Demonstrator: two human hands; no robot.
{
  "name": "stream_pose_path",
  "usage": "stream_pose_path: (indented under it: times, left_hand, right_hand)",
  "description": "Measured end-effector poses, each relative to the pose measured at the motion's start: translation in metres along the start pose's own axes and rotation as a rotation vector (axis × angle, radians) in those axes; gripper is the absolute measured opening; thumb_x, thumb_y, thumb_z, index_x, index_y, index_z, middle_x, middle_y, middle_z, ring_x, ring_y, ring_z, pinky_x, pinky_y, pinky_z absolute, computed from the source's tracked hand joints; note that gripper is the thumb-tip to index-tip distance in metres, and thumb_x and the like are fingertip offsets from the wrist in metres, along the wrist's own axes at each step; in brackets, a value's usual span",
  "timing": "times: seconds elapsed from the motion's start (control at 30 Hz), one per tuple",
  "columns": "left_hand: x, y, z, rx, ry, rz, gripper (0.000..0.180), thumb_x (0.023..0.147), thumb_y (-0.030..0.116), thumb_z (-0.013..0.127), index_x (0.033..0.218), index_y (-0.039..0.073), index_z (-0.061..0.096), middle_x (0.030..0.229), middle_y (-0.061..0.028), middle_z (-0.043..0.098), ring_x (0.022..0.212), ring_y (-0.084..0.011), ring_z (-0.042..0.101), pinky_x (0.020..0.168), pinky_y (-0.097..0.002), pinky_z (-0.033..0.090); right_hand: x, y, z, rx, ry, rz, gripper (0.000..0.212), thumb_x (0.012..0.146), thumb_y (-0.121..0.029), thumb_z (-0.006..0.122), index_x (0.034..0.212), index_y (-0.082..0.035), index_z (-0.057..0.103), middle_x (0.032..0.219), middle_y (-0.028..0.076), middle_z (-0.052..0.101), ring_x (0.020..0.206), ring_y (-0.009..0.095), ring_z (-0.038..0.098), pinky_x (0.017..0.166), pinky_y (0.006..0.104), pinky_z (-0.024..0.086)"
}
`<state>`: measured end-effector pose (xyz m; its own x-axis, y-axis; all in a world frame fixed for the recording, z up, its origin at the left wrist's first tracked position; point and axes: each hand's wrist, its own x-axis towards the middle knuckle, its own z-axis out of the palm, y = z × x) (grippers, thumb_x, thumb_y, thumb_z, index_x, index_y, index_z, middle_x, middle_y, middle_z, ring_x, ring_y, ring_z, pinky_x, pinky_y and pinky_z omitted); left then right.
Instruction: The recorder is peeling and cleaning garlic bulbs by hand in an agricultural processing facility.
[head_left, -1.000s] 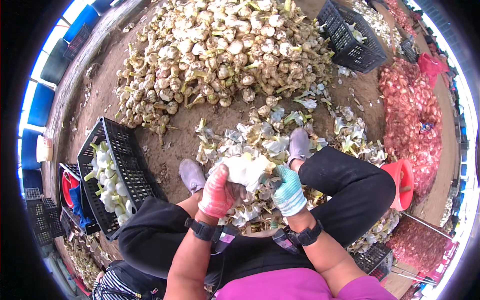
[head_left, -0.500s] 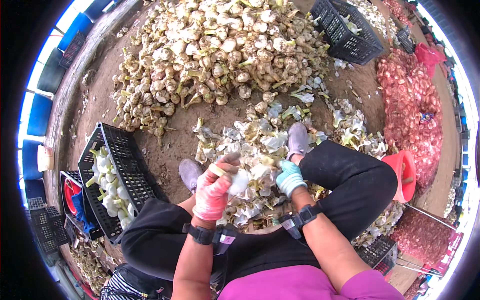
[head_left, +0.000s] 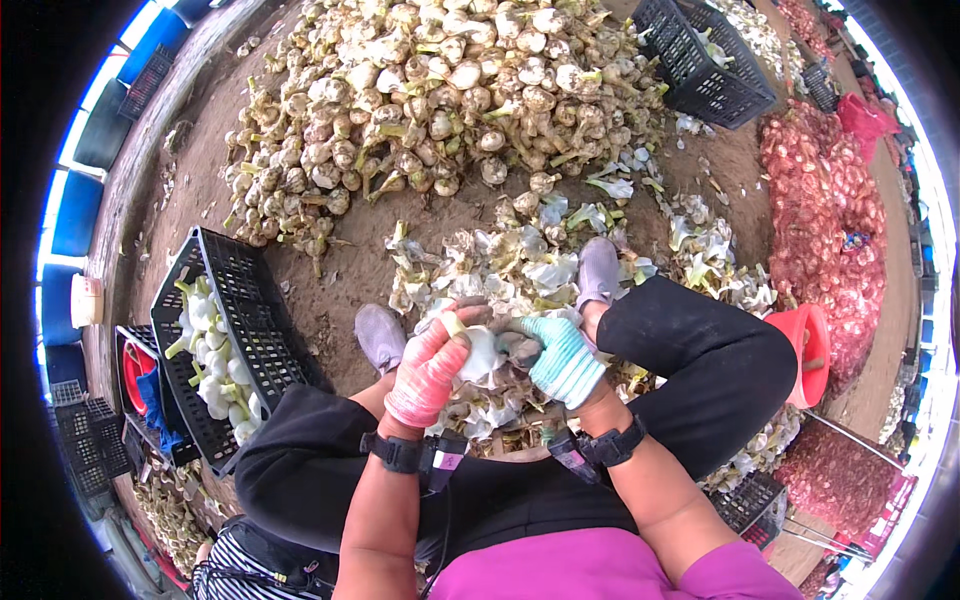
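A white garlic bulb (head_left: 483, 357) with a pale green stem stub is gripped in my left hand (head_left: 428, 370), which wears a pink glove. My right hand (head_left: 558, 358), in a teal and white striped glove, has its dirt-darkened fingers closed at the bulb's right side. Its fingertips touch the bulb; whether they pinch loose skin there, I cannot tell. Under both hands lies a heap of papery garlic skins (head_left: 520, 270) between my shoes. To the left, a tilted black crate (head_left: 262, 300) holds several clean white garlic bulbs (head_left: 213, 350) with trimmed stems.
A large pile of unpeeled garlic (head_left: 430, 90) covers the ground ahead. Another black crate (head_left: 705, 65) stands at the far right. Red net sacks (head_left: 825, 220) and a red bucket (head_left: 812, 350) are on the right. Behind the left crate sits a blue cloth (head_left: 160, 410).
My right hand has moved left, from apart to touching the bulb in my left hand. The bulb has turned slightly, and the view has shifted a little.
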<state>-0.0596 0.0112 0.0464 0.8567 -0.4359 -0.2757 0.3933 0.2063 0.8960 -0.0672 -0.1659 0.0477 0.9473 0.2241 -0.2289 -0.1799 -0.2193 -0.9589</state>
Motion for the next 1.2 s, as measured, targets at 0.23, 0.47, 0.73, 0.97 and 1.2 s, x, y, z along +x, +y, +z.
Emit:
stream_pose_path:
  times: [0.23, 0.47, 0.73, 0.97, 1.2]
  left_hand:
    - [0.003, -0.014, 0.002, -0.154, 0.240, 0.080, 0.033, 0.081, 0.021, 0.055, 0.106, 0.001, 0.051, 0.100, -0.0076, 0.053, 0.088, -0.0137, 0.051, 0.076, -0.0258, 0.042]
    - [0.008, -0.002, -0.014, -0.610, 0.235, 0.201, 0.028, 0.080, 0.021, 0.056, 0.098, -0.001, 0.052, 0.107, -0.0144, 0.054, 0.102, -0.0290, 0.051, 0.082, -0.0373, 0.047]
    - [0.017, -0.018, -0.024, -0.961, 0.329, -0.102, 0.027, 0.082, 0.026, 0.052, 0.096, 0.003, 0.053, 0.109, -0.0162, 0.052, 0.099, -0.0334, 0.051, 0.086, -0.0487, 0.041]
    - [0.061, -0.010, -0.021, -1.249, 0.526, -0.095, 0.038, 0.084, 0.035, 0.040, 0.100, 0.003, 0.052, 0.119, -0.0188, 0.046, 0.112, -0.0367, 0.040, 0.096, -0.0534, 0.027]
    - [0.094, -0.039, -0.038, -1.191, 0.130, -0.101, 0.037, 0.082, 0.039, 0.046, 0.092, 0.005, 0.056, 0.107, -0.0172, 0.054, 0.101, -0.0343, 0.049, 0.088, -0.0543, 0.035]
  right_hand:
    - [-0.004, 0.007, 0.009, 0.158, 0.073, 0.169, 0.022, 0.077, -0.010, 0.054, 0.096, 0.001, 0.059, 0.078, 0.015, 0.062, 0.069, 0.017, 0.058, 0.063, 0.0282, 0.046]
    - [0.000, 0.127, 0.006, -0.562, -0.077, 0.303, 0.025, 0.071, -0.009, 0.056, 0.095, -0.003, 0.056, 0.093, 0.021, 0.057, 0.079, 0.036, 0.057, 0.070, 0.0357, 0.047]
    - [0.016, -0.016, 0.018, 0.944, -0.006, 0.292, 0.036, 0.076, -0.009, 0.056, 0.111, -0.009, 0.049, 0.108, 0.013, 0.050, 0.070, 0.022, 0.056, 0.055, 0.0295, 0.045]
    - [0.031, 0.035, 0.004, -0.597, -0.283, -0.114, 0.027, 0.068, -0.012, 0.054, 0.092, -0.003, 0.057, 0.089, 0.016, 0.055, 0.080, 0.031, 0.055, 0.070, 0.0355, 0.046]
    - [0.067, 0.003, -0.019, -0.057, 0.225, -0.257, 0.057, 0.064, 0.000, 0.063, 0.118, -0.009, 0.046, 0.106, 0.016, 0.051, 0.081, 0.028, 0.056, 0.068, 0.0304, 0.048]
